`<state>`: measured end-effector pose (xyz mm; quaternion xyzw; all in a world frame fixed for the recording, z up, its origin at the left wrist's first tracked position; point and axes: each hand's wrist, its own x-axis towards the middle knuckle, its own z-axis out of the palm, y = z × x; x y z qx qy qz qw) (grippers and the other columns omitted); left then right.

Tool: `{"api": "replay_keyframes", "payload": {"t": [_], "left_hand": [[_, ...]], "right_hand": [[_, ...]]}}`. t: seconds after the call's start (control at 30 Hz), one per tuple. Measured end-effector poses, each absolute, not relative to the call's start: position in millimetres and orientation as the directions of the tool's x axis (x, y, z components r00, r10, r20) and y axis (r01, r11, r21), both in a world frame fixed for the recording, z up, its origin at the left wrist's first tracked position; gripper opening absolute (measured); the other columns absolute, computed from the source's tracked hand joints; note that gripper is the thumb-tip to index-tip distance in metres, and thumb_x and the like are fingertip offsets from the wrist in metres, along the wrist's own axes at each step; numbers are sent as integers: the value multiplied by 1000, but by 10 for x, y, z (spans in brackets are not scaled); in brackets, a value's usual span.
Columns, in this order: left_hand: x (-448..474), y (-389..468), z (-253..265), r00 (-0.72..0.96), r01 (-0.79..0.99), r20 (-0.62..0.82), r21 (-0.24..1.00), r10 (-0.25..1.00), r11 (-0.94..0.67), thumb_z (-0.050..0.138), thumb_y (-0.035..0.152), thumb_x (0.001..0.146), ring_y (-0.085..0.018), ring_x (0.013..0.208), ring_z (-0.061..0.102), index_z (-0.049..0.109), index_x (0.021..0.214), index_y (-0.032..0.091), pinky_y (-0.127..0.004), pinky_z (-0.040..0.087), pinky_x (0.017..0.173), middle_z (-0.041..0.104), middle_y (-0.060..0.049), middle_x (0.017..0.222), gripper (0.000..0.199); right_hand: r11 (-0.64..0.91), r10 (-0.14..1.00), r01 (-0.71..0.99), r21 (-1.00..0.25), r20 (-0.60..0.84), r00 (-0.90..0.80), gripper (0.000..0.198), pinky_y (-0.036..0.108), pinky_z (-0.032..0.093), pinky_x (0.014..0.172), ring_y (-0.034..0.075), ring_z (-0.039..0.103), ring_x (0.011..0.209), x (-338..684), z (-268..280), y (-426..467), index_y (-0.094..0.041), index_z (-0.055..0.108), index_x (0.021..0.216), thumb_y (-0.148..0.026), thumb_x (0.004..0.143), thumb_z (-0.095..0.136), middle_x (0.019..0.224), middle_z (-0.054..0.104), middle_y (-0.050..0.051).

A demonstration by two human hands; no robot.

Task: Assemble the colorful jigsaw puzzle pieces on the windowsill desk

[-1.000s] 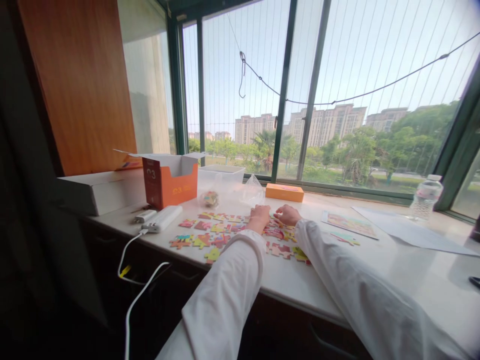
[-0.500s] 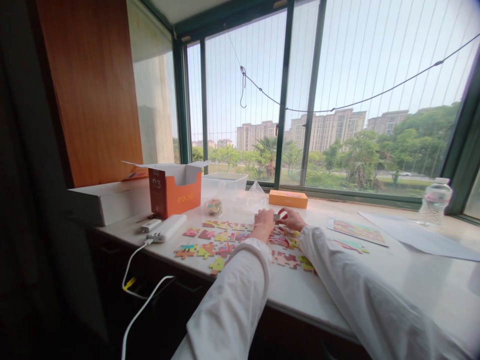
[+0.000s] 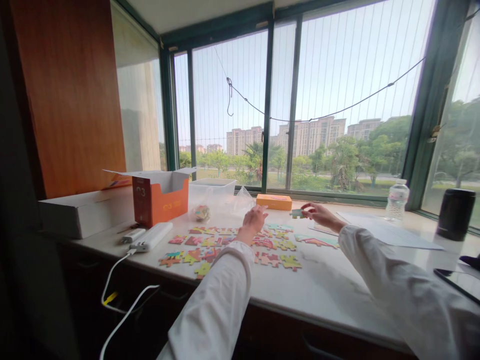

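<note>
Left hand (image 3: pixel 254 220) hovered with its fingers loosely spread and grasping nothing, just above the scattered puzzle pieces (image 3: pixel 225 245) that lay flat on the white surface (image 3: pixel 330 290). Left of them sat a white power bank (image 3: pixel 152 236) with its cable, and behind it an open orange box (image 3: pixel 161 200). Further right, the right hand (image 3: pixel 320 216) was raised clear of the surface and pinched a small green puzzle piece (image 3: pixel 297 213) between thumb and fingertips; the piece's long axis ran roughly level, pointing left toward the other hand. Beyond stood a water bottle (image 3: pixel 396 200).
</note>
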<state>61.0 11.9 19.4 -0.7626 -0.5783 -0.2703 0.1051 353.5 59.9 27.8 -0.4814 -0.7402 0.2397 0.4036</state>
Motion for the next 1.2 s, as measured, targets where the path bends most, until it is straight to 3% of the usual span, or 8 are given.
{"api": "replay_keyframes", "payload": {"t": [0.1, 0.27, 0.4, 0.57, 0.77, 1.2], "left_hand": [[637, 91, 256, 203, 943, 551, 113, 809, -314, 47, 30, 98, -20, 107, 62, 58, 131, 27, -30, 49, 88, 63, -6, 119, 35], [770, 50, 367, 324, 929, 548, -29, 771, -369, 41, 25, 99, -19, 107, 60, 66, 119, 26, -30, 49, 86, 66, -6, 110, 32], [945, -9, 453, 492, 868, 501, -215, 712, -447, 42, 22, 97, -20, 103, 59, 69, 111, 23, -33, 48, 89, 68, -7, 100, 31], [1074, -92, 604, 556, 831, 507, -341, 659, -439, 42, 21, 95, -22, 100, 59, 69, 106, 21, -36, 49, 86, 68, -7, 98, 29], [1119, -156, 780, 565, 824, 493, -377, 661, -423, 43, 20, 94, -22, 100, 59, 69, 99, 21, -34, 50, 82, 69, -6, 96, 26], [2043, -373, 859, 518, 854, 377, -282, 768, -437, 42, 28, 93, -22, 98, 67, 71, 107, 26, -36, 50, 88, 73, -7, 101, 33]], "right_hand": [[387, 921, 530, -754, 335, -198, 42, 28, 40, 59, 17, 57, 65, 4173, 229, 494, -15, 69, 99, -49, 73, 69, 72, 69, 6], [245, 957, 585, -773, 289, -20, 42, 27, 39, 59, 15, 55, 64, 4954, -27, 262, -13, 73, 101, -46, 77, 61, 71, 67, 4], [87, 986, 662, -745, 158, 48, 30, 26, 43, 64, 16, 59, 67, 5163, -167, 184, -13, 75, 92, -35, 77, 60, 70, 69, 4], [86, 987, 669, -738, 153, 41, 23, 24, 46, 71, 16, 64, 76, 5121, -182, 255, -16, 76, 88, -32, 76, 64, 77, 73, 3], [74, 988, 710, -701, 150, 45, 21, 22, 46, 71, 16, 65, 79, 5001, -201, 251, -21, 77, 91, -31, 75, 70, 77, 75, 1], [91, 977, 844, -528, 211, 27, 20, 24, 46, 75, 17, 66, 84, 4914, -145, 68, -24, 76, 95, -31, 77, 71, 84, 73, 1]]}}
